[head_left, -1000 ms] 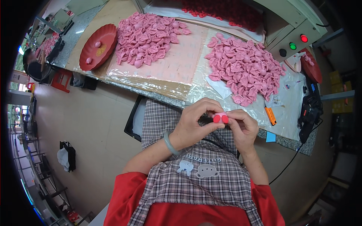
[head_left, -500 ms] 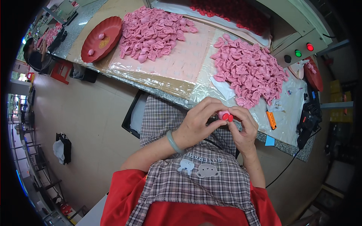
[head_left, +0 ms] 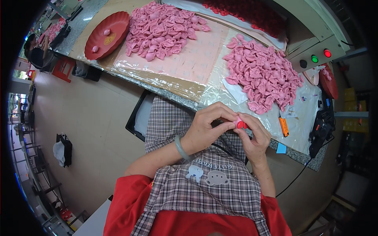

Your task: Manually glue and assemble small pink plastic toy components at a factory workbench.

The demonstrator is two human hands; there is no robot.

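Over my lap, just off the table's front edge, a small pink piece with red round ends [head_left: 240,124] sits between my fingertips. My left hand [head_left: 210,125] pinches it from the left, a pale bangle on that wrist. From the other side my right hand [head_left: 255,135] grips it with thumb and fingers. The fingers partly cover the piece, so its full shape is hidden. Beyond my hands lies a heap of pink soft-looking pieces [head_left: 264,74], and a second pink heap [head_left: 163,31] lies farther left.
A red scalloped dish [head_left: 116,29] with two pink pieces stands at the far left. An orange cutter-like tool [head_left: 284,127] lies right of my hands, near a black device [head_left: 321,126] with a cable. Behind are red pieces [head_left: 252,17] inside a machine with lit buttons [head_left: 314,59].
The pink piece has turned slightly and shifted a little right between my fingers. Both hands keep hold of it. The whole view has moved slightly.
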